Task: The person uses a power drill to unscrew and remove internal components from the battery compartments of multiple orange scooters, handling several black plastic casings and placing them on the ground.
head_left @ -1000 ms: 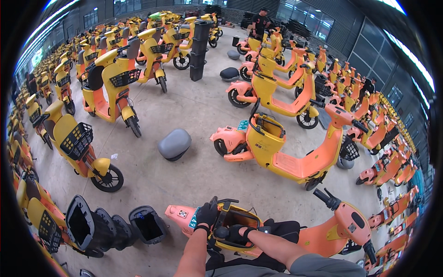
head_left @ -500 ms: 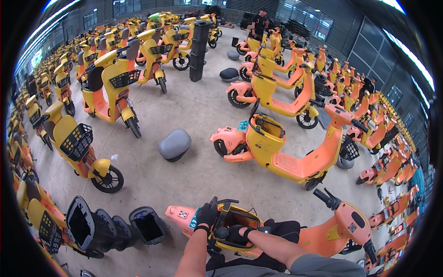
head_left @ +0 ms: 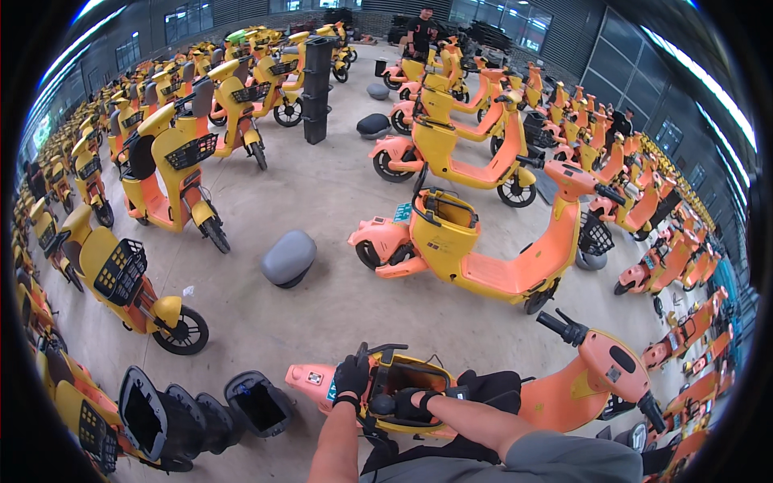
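The two hands work apart at a pink-and-yellow scooter (head_left: 555,394), which stands at the lower edge on a grey concrete floor (head_left: 338,314). The dark-gloved left hand (head_left: 352,375) rests at the rear rim of its open seat compartment (head_left: 415,376); the gloved right hand (head_left: 414,404) reaches in at the near side, beside a round dark part (head_left: 382,404). Whether either grips anything I cannot tell. Just left of the scooter's tail, an open dark bin (head_left: 262,405) sits on the floor near a row of others. Beyond, a grey seat (head_left: 288,256) lies on the concrete near a second scooter (head_left: 439,241). Scooters fill both sides of the hall back to dark walls with windows (head_left: 515,24). A person in black (head_left: 420,34) stands toward the back, right of a tall bin stack (head_left: 316,92).
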Action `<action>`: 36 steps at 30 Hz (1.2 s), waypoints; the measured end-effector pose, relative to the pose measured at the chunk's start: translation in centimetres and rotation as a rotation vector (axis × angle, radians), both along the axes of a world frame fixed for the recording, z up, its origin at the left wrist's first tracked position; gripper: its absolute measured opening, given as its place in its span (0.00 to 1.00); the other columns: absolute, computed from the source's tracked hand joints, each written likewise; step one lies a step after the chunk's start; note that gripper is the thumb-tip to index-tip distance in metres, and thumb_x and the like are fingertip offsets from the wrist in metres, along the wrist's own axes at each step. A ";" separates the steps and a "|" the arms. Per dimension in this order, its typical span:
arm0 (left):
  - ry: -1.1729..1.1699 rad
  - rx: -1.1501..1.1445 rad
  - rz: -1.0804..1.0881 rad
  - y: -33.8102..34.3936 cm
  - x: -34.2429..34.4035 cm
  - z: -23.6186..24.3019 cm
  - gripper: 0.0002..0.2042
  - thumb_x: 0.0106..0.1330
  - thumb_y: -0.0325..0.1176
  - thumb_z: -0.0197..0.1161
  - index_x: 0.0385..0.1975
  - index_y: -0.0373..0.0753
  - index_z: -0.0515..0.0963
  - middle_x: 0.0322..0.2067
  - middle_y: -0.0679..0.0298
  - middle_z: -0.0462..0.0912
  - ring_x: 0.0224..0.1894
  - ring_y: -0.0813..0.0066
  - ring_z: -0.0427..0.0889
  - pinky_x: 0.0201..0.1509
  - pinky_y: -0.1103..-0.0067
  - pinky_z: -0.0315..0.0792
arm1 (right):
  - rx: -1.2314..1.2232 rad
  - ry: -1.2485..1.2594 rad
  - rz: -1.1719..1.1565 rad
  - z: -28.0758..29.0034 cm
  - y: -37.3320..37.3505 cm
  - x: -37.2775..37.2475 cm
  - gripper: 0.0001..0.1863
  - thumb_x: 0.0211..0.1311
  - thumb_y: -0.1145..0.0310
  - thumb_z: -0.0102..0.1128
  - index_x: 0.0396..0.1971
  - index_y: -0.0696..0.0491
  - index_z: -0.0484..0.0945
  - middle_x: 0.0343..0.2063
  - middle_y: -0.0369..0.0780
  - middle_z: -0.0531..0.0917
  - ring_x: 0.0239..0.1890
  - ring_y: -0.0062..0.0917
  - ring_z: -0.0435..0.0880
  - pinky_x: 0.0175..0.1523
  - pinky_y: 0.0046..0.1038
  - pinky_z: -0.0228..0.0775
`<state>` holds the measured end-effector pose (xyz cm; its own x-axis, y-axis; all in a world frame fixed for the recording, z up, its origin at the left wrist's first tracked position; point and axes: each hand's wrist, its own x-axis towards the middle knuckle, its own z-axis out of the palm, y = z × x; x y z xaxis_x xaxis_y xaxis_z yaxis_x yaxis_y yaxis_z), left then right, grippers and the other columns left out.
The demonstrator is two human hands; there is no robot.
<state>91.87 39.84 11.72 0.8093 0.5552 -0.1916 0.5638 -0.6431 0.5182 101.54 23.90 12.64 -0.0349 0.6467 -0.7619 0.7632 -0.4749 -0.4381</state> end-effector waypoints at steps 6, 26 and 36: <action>0.051 0.070 -0.011 0.5 -0.3 -1.5 0.22 0.58 0.37 0.59 0.54 0.45 0.67 0.37 0.54 0.75 0.40 0.58 0.78 0.41 0.67 0.73 | -0.028 -0.007 -0.045 2.5 0.6 -0.2 0.18 0.46 0.60 0.59 0.38 0.52 0.80 0.37 0.47 0.82 0.41 0.38 0.81 0.46 0.34 0.71; -0.059 -0.141 0.234 0.6 0.2 -2.6 0.16 0.64 0.45 0.49 0.33 0.38 0.75 0.33 0.48 0.77 0.40 0.48 0.77 0.40 0.60 0.70 | -0.018 -0.058 0.016 -0.1 0.6 -0.5 0.18 0.45 0.60 0.59 0.38 0.51 0.81 0.35 0.45 0.83 0.39 0.36 0.82 0.44 0.34 0.73; -0.111 -0.133 0.254 0.3 0.2 -2.5 0.21 0.62 0.49 0.49 0.30 0.33 0.73 0.32 0.45 0.79 0.39 0.47 0.78 0.42 0.61 0.70 | -0.023 -0.053 0.011 -0.3 0.7 -0.5 0.18 0.45 0.60 0.60 0.37 0.52 0.81 0.35 0.46 0.82 0.40 0.37 0.82 0.43 0.34 0.73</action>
